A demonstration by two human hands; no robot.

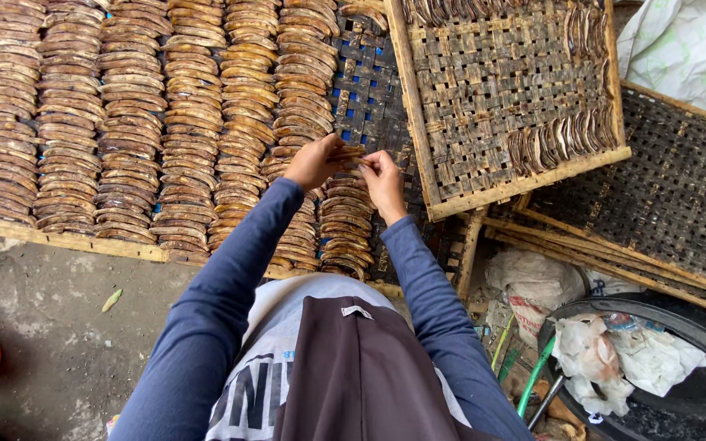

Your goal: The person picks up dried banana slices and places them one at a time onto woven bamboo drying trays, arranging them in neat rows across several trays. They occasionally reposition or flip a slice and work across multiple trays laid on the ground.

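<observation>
My left hand (314, 162) and my right hand (383, 178) meet over the top end of a row, and the fingers (367, 166) of both are pinched on one brown dried banana slice (351, 153), held between the two hands just above the row of slices (345, 220) it sits over. The slice lies crosswise between my fingertips, its ends hidden under them, so I cannot tell how firmly each side grips.

As I judge it, the risk is a slip: the piece is thin and likely sticky or brittle, and a tug from either hand could tear it or drop it through the open weave of the dark bamboo tray (365, 94), where blue shows through the gaps. My sleeves hang close over the finished rows, and a careless forearm could shove the overlapped slices out of line.

Further out, the packed rows (132, 122) fill the tray to my left; a second lighter woven tray (500, 90), nearly bare, leans over its right edge
</observation>
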